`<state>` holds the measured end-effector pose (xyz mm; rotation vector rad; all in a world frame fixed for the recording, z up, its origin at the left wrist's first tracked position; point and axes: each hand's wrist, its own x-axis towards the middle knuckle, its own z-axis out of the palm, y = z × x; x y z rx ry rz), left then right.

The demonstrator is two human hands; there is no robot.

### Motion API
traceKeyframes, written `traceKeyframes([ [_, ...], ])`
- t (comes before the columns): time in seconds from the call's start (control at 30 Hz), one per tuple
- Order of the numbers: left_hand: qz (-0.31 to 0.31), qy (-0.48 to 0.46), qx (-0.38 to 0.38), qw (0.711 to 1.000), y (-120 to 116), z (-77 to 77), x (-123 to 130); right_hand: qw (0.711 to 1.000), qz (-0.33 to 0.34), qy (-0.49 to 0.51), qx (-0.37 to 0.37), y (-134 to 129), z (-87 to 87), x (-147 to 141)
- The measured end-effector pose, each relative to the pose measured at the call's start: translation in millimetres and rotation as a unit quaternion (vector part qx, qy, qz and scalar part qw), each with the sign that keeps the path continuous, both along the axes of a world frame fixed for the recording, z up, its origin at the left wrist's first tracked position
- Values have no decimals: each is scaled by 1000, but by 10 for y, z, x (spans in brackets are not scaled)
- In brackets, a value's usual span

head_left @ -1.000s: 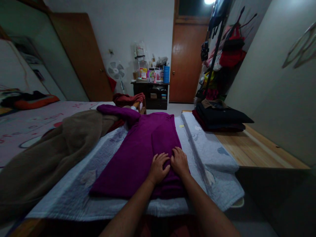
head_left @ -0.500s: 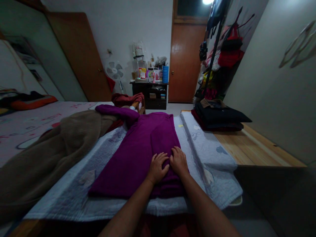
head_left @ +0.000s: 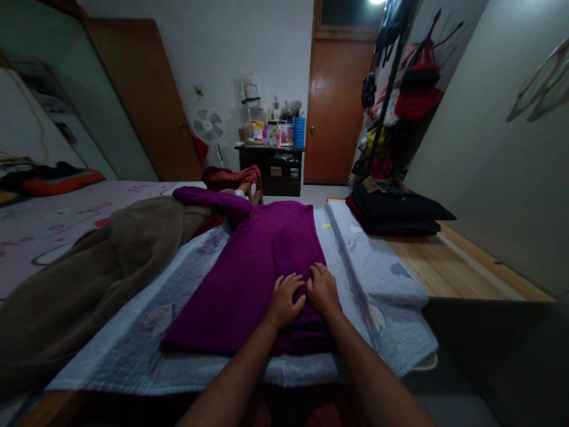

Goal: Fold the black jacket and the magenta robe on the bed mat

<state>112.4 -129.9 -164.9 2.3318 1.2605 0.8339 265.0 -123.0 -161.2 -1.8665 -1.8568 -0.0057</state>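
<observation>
A purple long-sleeved top [head_left: 235,279] lies spread over a pale quilted cover [head_left: 128,338]. Its right side is folded inward, with that sleeve laid down along the body, while the left sleeve stretches out to the far left. My left hand [head_left: 287,299] rests palm down on the folded part, fingers apart. Close beside it, my right hand [head_left: 322,287] lies flat near the garment's right edge, its fingers also extended. Neither hand grips the fabric. At the left, a brown fleecy garment [head_left: 120,255] is heaped beside the top.
A stack of dark folded clothes [head_left: 395,207] sits on the wooden board [head_left: 444,267] at the right. A reddish cloth [head_left: 231,178] hangs over a wooden rail beyond the top. Farther back stand a white fan [head_left: 208,126], a black cabinet [head_left: 269,157] and a wooden door [head_left: 335,112].
Both hands stay in nearly the same place on the purple top. The view has shifted very slightly; the garments look unchanged.
</observation>
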Motion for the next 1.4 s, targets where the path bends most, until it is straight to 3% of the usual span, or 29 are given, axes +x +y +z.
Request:
traceKeyframes([
  [1.4, 5, 0, 2, 1000, -3, -11, -4, 1000, 1, 11, 6, 1, -12, -7],
])
